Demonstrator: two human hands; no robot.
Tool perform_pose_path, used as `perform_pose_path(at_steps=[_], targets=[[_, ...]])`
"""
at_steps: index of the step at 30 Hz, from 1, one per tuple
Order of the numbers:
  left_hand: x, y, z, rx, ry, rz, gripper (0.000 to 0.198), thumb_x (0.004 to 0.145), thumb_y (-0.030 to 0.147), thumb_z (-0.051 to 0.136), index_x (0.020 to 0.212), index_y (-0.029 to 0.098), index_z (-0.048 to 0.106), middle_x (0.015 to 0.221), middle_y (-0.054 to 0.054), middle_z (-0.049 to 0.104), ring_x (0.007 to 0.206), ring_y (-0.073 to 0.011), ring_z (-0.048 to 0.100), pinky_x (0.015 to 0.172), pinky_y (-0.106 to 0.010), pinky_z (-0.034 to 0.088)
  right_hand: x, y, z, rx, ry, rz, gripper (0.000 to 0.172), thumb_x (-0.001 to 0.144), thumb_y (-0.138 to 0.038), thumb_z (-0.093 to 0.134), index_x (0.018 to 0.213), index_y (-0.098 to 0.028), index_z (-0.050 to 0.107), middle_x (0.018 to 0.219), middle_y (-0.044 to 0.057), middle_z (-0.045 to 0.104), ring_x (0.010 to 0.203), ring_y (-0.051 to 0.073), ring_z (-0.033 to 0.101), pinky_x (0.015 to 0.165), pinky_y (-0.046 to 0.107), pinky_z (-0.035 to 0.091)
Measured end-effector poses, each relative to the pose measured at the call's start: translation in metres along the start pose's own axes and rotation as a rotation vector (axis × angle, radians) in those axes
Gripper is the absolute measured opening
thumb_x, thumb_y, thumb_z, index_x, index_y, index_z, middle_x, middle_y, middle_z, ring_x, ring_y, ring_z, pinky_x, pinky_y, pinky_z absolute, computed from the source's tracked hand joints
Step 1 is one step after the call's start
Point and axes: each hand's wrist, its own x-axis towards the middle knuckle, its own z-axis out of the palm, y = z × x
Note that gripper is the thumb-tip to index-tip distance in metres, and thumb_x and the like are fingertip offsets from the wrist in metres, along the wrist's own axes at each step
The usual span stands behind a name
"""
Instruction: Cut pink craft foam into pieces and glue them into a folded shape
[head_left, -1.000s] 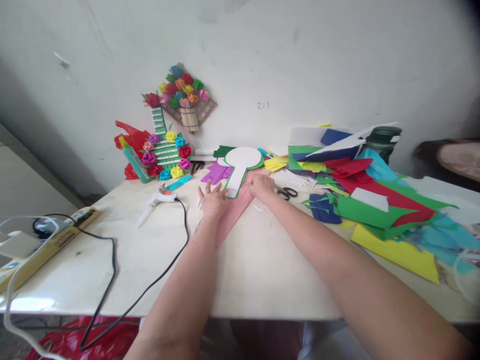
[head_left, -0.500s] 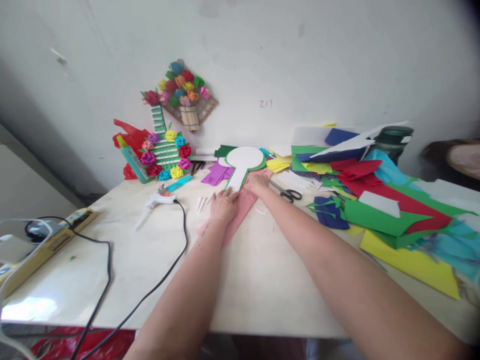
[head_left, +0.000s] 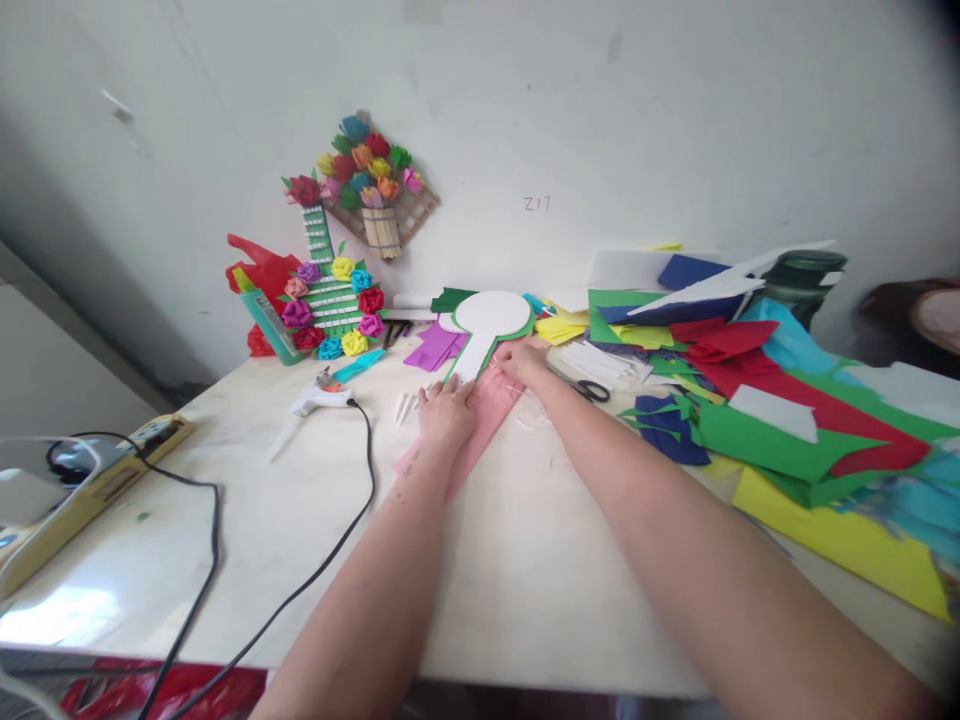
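Observation:
My left hand [head_left: 448,412] lies flat on a strip of pink paper [head_left: 486,432], its fingertips at the narrow lower end of a white cutout with a green border [head_left: 491,315]. That cutout has a round top and a long stem. My right hand [head_left: 523,362] is over the upper part of the pink paper, right of the stem, with thumb and fingers drawn together. Thin, pale wisps show by its fingertips, too small to name. Black-handled scissors [head_left: 591,390] lie to the right, partly hidden behind my right wrist. Small white rolled pieces [head_left: 403,408] lie left of my left hand.
On the left are a white glue gun [head_left: 319,400], its black cord, a power strip [head_left: 142,460] and a glue bottle [head_left: 266,322]. A flower-decorated green craft [head_left: 334,305] leans on the wall. Coloured paper sheets [head_left: 787,435] and a dark green jar [head_left: 799,280] fill the right.
My right hand has lifted slightly and its fingers have drawn together, with pale wisps now showing beside them. My left hand stays nearly in place. The view has shifted a little.

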Motion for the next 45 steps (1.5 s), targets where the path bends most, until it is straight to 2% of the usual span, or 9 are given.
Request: perform_pose_path(at_steps=[5,8,13,17,24,31,38,42,45], targets=[[0.001,-0.001,0.001,-0.004,-0.005,-0.013,0.040,0.083,0.033,0.032,0.118,0.036,0.052,0.134,0.003,0.041,0.121,-0.0245,0.035,0.102,-0.050,0.019,0.006,-0.009,-0.005,-0.153,0.004,-0.175,0.023,0.076,-0.025,0.049,0.089,-0.024,0.067,0.100,0.006,0.065,0.100,0.022,0.050,0.091,0.037,0.026],[0.002,-0.002,0.002,-0.003,-0.002,-0.014,0.040,0.083,0.032,0.032,0.118,0.034,0.052,0.133,0.002,0.042,0.120,-0.0254,0.037,0.100,-0.049,0.024,0.010,-0.011,-0.006,-0.210,0.002,-0.245,0.024,0.075,-0.021,0.048,0.091,-0.021,0.067,0.102,0.009,0.064,0.102,0.024,0.049,0.092,0.038,0.025],[0.003,-0.003,0.002,0.018,0.023,-0.017,0.039,0.082,0.031,0.035,0.115,0.034,0.054,0.131,0.001,0.044,0.115,-0.0230,0.042,0.094,-0.039,0.034,0.014,-0.012,-0.001,-0.210,0.051,-0.217,0.030,0.077,-0.030,0.049,0.098,-0.015,0.065,0.103,0.014,0.062,0.104,0.027,0.049,0.090,0.039,0.026],[0.004,-0.005,0.003,0.041,0.043,-0.028,0.038,0.082,0.029,0.036,0.115,0.034,0.055,0.129,0.000,0.046,0.112,-0.0231,0.045,0.090,-0.038,0.037,0.014,-0.013,0.001,-0.205,0.057,-0.212,0.027,0.076,-0.031,0.051,0.093,-0.017,0.066,0.099,0.012,0.064,0.099,0.027,0.051,0.089,0.041,0.027],[0.004,-0.006,0.006,0.045,0.077,-0.038,0.036,0.084,0.030,0.033,0.111,0.032,0.057,0.127,-0.001,0.049,0.109,-0.0226,0.047,0.101,-0.048,0.021,0.009,-0.014,0.001,-0.328,0.134,-0.421,0.027,0.077,-0.009,0.040,0.086,-0.010,0.066,0.093,0.014,0.064,0.095,0.024,0.049,0.087,0.038,0.025],[0.004,-0.005,0.004,0.036,0.085,-0.040,0.036,0.084,0.029,0.031,0.108,0.030,0.059,0.124,-0.002,0.051,0.107,-0.0234,0.048,0.100,-0.051,0.020,0.007,-0.008,-0.004,-0.375,0.141,-0.414,0.031,0.080,-0.008,0.036,0.091,-0.009,0.064,0.097,0.014,0.063,0.097,0.024,0.047,0.090,0.038,0.021],[0.002,-0.004,0.005,0.055,0.099,-0.030,0.036,0.083,0.029,0.033,0.110,0.031,0.057,0.128,-0.003,0.047,0.114,-0.0247,0.042,0.101,-0.053,0.015,-0.007,0.000,-0.032,-0.244,0.224,-0.321,0.027,0.082,-0.017,0.040,0.094,-0.013,0.063,0.104,0.012,0.061,0.100,0.023,0.046,0.091,0.037,0.021],[0.001,-0.002,0.003,0.064,0.141,0.034,0.038,0.084,0.035,0.031,0.113,0.031,0.056,0.129,-0.002,0.047,0.119,-0.0249,0.036,0.103,-0.053,0.011,-0.021,0.015,-0.054,-0.095,0.104,-0.217,0.021,0.078,-0.023,0.047,0.086,-0.017,0.065,0.094,0.007,0.065,0.088,0.019,0.054,0.079,0.028,0.033],[0.000,0.002,0.000,0.070,0.138,0.126,0.041,0.083,0.044,0.032,0.114,0.031,0.055,0.130,-0.001,0.046,0.122,-0.0259,0.034,0.104,-0.052,0.006,-0.037,0.033,-0.069,-0.006,-0.067,-0.261,0.019,0.073,-0.024,0.051,0.081,-0.015,0.065,0.081,0.002,0.065,0.073,0.014,0.055,0.062,0.021,0.035]])
